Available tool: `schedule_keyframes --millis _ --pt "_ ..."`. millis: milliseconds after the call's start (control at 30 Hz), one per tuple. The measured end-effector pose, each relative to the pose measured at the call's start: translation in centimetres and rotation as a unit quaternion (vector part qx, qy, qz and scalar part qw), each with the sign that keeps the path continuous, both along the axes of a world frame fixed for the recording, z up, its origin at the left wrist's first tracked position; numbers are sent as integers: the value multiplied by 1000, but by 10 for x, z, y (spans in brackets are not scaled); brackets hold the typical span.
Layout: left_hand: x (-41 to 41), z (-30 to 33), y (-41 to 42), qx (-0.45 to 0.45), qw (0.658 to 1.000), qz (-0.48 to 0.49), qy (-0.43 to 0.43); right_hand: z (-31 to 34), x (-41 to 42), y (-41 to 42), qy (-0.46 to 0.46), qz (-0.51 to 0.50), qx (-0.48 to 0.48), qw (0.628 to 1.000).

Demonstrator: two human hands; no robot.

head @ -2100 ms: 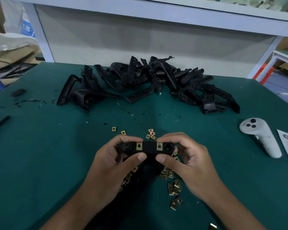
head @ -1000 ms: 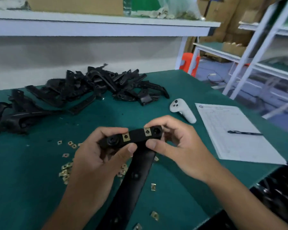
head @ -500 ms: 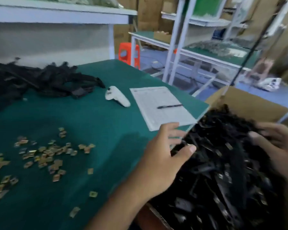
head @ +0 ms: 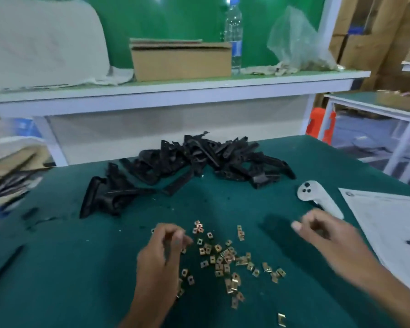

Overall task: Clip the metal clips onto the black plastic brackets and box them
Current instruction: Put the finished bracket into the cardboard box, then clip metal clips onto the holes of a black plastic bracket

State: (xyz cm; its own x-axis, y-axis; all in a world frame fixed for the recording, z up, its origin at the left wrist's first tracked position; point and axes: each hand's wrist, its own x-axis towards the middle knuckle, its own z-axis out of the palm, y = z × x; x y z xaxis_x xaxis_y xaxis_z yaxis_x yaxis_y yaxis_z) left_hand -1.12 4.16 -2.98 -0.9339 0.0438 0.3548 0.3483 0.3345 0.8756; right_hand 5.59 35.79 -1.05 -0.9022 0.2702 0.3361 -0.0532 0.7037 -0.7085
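1. The left hand (head: pixel 161 254) is over the left side of the scattered clips (head: pixel 223 256), near the bench's (head: pixel 57 268) front edge. Its fingers are curled with the tips drawn together; motion blur hides whether a clip sits between them.
2. The right hand (head: pixel 327 235) is above the bench toward the right edge, fingers loosely curled, holding nothing that shows; it too is blurred.
3. The clips lie loose on the bench between the two hands.
4. The brackets (head: pixel 189 169) are heaped near the bench's back edge, well apart from the hands.
5. A white controller (head: pixel 317 197) lies just beyond the right hand, beside a paper (head: pixel 388 223) at the right edge.
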Motion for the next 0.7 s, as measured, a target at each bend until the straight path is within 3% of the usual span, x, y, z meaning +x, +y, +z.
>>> schedule_keyframes --millis 33,167,267,367,467,567,633,700 --pt "-9 -8 -13 -4 999 36 1 4 -32 -13 0 36 -7 999" --pt "-36 -33 -36 37 991 125 -21 10 -153 -31 -24 23 47 998" --pt "-42 -44 -35 72 986 146 -19 -2 -225 -22 -109 -47 139 983" --pt "-46 -48 -33 78 988 132 -23 -11 -259 -14 -176 -131 245 944" --pt "-50 -47 -36 79 988 135 -10 -17 -263 -10 -97 -172 328 924" --pt "-50 -46 -35 84 987 134 -4 6 -250 -8 43 -173 213 961" --pt "-48 -45 -34 85 988 130 -9 32 -232 -19 105 -120 -20 987" --pt "-44 -42 -35 66 989 131 3 53 -202 -42 122 -59 -227 965"
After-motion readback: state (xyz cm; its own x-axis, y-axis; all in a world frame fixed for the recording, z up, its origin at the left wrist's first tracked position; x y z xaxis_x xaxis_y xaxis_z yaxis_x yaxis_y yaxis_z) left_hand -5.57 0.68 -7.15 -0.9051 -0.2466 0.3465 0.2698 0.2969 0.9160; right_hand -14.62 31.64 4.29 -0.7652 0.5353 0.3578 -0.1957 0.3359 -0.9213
